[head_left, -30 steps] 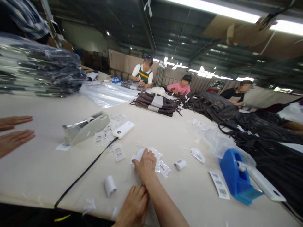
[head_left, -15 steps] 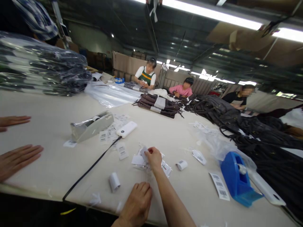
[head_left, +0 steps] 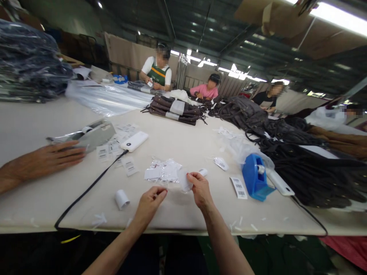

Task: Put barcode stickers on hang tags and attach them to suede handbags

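Note:
My right hand (head_left: 200, 189) pinches a white tag (head_left: 185, 181) between thumb and fingers, just above the table. My left hand (head_left: 151, 201) is closed in a pinch, thumb against forefinger, to the left of the tag. Whether a fine string lies in that pinch is too small to tell. Just beyond both hands is a pile of white tags in clear plastic bags (head_left: 163, 170). A roll of white labels (head_left: 122, 199) stands to the left of my left hand. Past my right hand lies another white tag (head_left: 220, 163).
A co-worker's hand (head_left: 54, 158) rests by a grey tape dispenser (head_left: 97, 133). Near it lie a white handheld device (head_left: 134, 141) and label sheets (head_left: 130, 166). At right stand a blue tape dispenser (head_left: 254, 179) and dark garments (head_left: 309, 172). Folded brown garments (head_left: 172, 110) lie behind.
My right hand has lifted the white tag off the pile and drawn it to the right. My left hand has come forward. The co-worker's hand has reached the grey dispenser. The view has shifted right.

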`<state>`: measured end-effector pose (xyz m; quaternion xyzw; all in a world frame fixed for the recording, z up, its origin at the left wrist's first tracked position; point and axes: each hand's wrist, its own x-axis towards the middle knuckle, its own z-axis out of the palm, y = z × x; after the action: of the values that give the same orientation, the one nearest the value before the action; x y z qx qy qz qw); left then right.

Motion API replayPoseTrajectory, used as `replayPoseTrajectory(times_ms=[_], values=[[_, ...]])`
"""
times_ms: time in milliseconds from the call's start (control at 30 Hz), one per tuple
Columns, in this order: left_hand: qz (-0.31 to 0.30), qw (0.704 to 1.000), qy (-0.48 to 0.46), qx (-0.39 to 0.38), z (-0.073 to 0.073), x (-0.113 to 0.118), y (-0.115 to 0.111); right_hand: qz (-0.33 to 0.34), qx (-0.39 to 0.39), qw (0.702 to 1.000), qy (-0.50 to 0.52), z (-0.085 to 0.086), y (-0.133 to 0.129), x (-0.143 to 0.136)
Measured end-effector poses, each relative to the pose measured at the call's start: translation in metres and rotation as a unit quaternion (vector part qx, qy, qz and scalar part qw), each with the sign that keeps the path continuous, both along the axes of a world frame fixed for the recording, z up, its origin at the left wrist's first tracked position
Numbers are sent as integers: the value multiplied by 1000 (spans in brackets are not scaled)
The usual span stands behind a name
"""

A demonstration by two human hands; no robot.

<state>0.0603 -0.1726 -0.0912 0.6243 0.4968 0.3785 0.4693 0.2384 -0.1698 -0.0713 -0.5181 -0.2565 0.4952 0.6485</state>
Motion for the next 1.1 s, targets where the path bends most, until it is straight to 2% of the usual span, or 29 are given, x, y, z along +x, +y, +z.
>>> replayPoseTrajectory(times_ms=[67, 100, 200, 367, 433, 567, 667, 900, 967, 1100], values=[[6, 990, -99, -104, 12, 10, 3, 24, 1, 1000, 9, 1, -14, -4], [1, 981, -140, -132, 17, 16, 3, 39, 3, 999, 5, 1, -20, -7], [-1, 966, -206, -156, 24, 27, 1, 75, 16, 997, -20, 0, -36, -13], [61, 952, -241, -178, 19, 30, -4, 90, 20, 996, -18, -15, -55, -19], [81, 939, -272, -196, 18, 32, -4, 66, 15, 998, -3, -21, -57, -22], [102, 915, -320, -225, 25, 36, -9, -45, 22, 997, 51, -19, -59, -26], [90, 924, -301, -220, 32, 39, -14, -88, 20, 994, 61, -13, -61, -25], [70, 941, -274, -187, 31, 51, -30, -104, 18, 992, 72, -12, -73, -29], [45, 955, -230, -180, 30, 53, -32, -83, 25, 996, 33, -11, -75, -26], [-66, 977, -119, -162, 31, 50, -32, 35, 27, 997, -64, -5, -73, -12]])
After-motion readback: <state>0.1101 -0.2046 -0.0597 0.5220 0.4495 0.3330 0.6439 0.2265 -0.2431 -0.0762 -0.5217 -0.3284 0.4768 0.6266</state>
